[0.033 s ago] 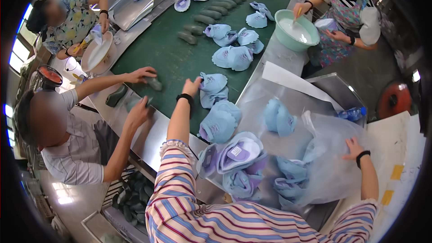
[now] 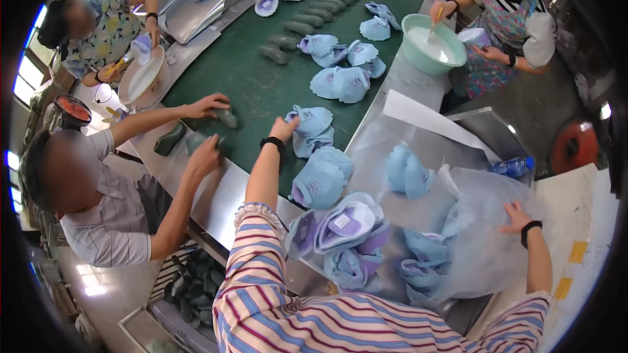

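Observation:
My left hand (image 2: pixel 283 129) reaches over the green belt, its fingers closed on the near left edge of a light-blue shoe upper (image 2: pixel 313 119). Under that upper lies a second one, partly covered. My right hand (image 2: pixel 515 218) is open, its fingers spread against a clear plastic bag (image 2: pixel 481 248). Several blue uppers (image 2: pixel 422 271) show in and beside the bag's mouth. Between my arms, a stack of blue and lilac uppers (image 2: pixel 347 222) rests on the metal table, and a larger bunch of blue uppers (image 2: pixel 322 176) sits just beyond it.
The green belt (image 2: pixel 222 46) carries rows of dark shoe lasts (image 2: pixel 340 3) and more uppers (image 2: pixel 340 84). At left, a co-worker handles a last (image 2: pixel 226 118). Two others hold brushes at a green basin (image 2: pixel 409 46) and a pale basin (image 2: pixel 156 75). A bottle (image 2: pixel 513 167) lies at right.
My left hand has shifted very slightly nearer and right, still at the same upper. The left co-worker's nearer hand has moved a little; my right hand keeps its place on the bag.

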Demonstrator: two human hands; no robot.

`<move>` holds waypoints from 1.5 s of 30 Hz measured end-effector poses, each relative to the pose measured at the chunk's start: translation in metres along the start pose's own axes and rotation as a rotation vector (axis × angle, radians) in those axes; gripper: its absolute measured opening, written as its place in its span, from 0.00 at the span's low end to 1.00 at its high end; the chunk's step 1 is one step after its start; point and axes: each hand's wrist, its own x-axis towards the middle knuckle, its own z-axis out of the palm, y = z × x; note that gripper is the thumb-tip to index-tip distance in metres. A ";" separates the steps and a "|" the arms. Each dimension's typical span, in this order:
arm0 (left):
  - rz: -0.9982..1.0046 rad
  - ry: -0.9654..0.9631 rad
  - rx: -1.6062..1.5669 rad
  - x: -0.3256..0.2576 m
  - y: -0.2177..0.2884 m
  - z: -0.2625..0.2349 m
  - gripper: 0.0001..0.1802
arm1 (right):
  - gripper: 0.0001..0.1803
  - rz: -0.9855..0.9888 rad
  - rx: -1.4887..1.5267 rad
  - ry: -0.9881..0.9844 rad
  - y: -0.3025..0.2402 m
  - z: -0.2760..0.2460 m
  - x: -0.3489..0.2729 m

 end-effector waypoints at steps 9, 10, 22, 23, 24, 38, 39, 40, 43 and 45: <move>0.351 -0.221 0.249 -0.057 -0.005 0.050 0.51 | 0.18 -0.552 0.247 0.551 -0.191 -0.178 0.088; 0.324 -0.210 0.432 -0.070 0.014 0.045 0.52 | 0.18 -0.652 0.307 0.559 -0.222 -0.175 0.114; 0.475 0.017 0.597 -0.101 0.027 0.032 0.26 | 0.22 -0.567 -0.132 0.277 -0.434 -0.099 0.203; 0.494 0.084 0.599 -0.098 0.029 0.032 0.17 | 0.25 -0.570 -0.088 0.341 -0.414 -0.093 0.206; 0.511 0.102 0.585 -0.091 0.029 0.030 0.14 | 0.25 -0.569 -0.088 0.514 -0.391 -0.084 0.201; 0.253 -0.482 0.102 -0.070 -0.005 -0.021 0.41 | 0.31 -0.810 0.157 0.252 -0.384 -0.080 0.133; 0.220 -0.543 0.155 -0.076 -0.012 -0.025 0.42 | 0.33 -0.818 0.236 0.177 -0.394 -0.076 0.150; 0.125 -0.615 0.064 -0.088 -0.005 -0.024 0.46 | 0.36 -0.812 0.315 0.103 -0.404 -0.069 0.166; 0.021 -0.664 -0.720 -0.146 0.015 -0.021 0.31 | 0.37 -0.762 0.878 0.170 -0.444 -0.072 0.173; 0.047 -0.617 -0.913 -0.180 0.025 -0.018 0.24 | 0.34 -0.676 1.021 0.269 -0.461 -0.074 0.159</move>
